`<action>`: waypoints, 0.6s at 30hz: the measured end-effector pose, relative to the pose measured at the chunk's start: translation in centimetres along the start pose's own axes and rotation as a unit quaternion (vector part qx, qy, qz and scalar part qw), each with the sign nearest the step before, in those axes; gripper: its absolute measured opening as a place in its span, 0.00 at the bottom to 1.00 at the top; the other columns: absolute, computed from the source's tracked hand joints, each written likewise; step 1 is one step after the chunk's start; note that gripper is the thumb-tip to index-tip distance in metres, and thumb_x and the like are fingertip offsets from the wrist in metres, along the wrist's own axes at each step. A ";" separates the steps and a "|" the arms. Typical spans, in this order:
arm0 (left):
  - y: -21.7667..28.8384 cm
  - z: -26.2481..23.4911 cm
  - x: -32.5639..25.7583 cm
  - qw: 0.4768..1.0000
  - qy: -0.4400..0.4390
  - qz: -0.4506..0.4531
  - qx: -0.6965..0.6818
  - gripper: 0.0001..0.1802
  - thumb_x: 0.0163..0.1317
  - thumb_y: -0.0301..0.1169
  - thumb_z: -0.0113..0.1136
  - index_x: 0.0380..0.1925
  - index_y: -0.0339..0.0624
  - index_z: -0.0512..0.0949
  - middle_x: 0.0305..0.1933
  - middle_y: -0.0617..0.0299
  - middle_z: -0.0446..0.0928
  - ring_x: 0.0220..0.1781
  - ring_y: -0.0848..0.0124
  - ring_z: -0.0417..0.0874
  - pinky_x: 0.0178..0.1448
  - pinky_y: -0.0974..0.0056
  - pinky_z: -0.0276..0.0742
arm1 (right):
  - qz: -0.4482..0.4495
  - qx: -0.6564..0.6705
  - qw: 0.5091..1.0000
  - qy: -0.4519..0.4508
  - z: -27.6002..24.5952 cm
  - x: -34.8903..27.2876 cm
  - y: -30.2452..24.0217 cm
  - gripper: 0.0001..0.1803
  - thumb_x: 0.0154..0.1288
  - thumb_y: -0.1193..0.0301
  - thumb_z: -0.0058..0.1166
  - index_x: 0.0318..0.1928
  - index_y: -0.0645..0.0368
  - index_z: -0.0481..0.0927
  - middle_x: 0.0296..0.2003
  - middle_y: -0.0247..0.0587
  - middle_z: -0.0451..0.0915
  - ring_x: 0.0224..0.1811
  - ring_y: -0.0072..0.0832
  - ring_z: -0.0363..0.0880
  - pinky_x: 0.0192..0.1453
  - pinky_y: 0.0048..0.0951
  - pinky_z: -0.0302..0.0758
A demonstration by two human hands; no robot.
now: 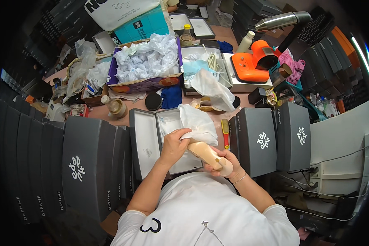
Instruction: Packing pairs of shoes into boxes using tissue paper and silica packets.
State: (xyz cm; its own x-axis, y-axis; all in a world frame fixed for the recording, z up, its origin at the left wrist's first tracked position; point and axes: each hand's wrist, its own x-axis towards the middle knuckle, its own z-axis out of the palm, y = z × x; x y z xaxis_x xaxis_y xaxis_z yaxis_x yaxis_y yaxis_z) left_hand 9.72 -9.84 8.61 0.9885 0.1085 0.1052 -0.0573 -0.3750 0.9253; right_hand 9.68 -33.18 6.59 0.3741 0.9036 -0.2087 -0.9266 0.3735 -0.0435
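My right hand [226,160] grips a beige shoe [205,152] by its lower end, just above my chest. My left hand [174,144] pinches the edge of a sheet of white tissue paper [199,122] that covers the shoe's upper part. Both hands hover over an open grey shoe box [180,162] whose lid [145,143] lies beside it on the left. More white paper lines the inside of the box.
Stacks of shut grey shoe boxes stand at left [84,164] and right [270,139]. A purple box of crumpled tissue [145,61], an orange device [252,61], a yellow-red brush [225,132], a round black tin [153,101] and small bottles crowd the table behind.
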 end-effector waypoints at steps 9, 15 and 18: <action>5.2 1.8 -4.5 0.992 -0.079 0.096 0.021 0.20 0.51 0.20 0.58 0.48 0.35 0.78 0.37 0.47 0.80 0.36 0.54 0.83 0.40 0.61 0.79 | -0.221 -0.022 0.918 0.329 2.0 2.9 1.3 0.22 0.68 0.66 0.45 0.60 0.59 0.69 0.45 0.40 0.79 0.50 0.34 0.77 0.50 0.36 0.77; 2.9 7.8 -5.8 0.979 -0.126 0.151 -0.060 0.22 0.52 0.21 0.58 0.51 0.38 0.76 0.38 0.48 0.79 0.37 0.52 0.82 0.40 0.57 0.79 | -0.258 -0.564 0.730 0.287 -3.3 3.0 1.2 0.19 0.69 0.65 0.45 0.57 0.60 0.71 0.47 0.45 0.78 0.49 0.36 0.77 0.52 0.37 0.75; 4.0 8.5 -5.7 0.924 -0.360 0.125 0.031 0.27 0.55 0.23 0.57 0.58 0.38 0.70 0.44 0.46 0.78 0.43 0.51 0.81 0.46 0.56 0.78 | -0.157 -0.853 0.402 0.293 -6.9 2.7 -2.3 0.19 0.68 0.66 0.46 0.56 0.61 0.71 0.47 0.47 0.78 0.48 0.39 0.77 0.52 0.38 0.75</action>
State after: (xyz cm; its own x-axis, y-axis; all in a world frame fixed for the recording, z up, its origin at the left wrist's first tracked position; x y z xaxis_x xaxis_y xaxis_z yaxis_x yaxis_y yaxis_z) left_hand 5.04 -19.78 8.59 0.7833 -0.6212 0.0227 -0.3106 -0.3596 0.8799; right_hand 12.60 -33.02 -0.64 0.8726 0.4775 -0.1031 0.2988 -0.6887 -0.6606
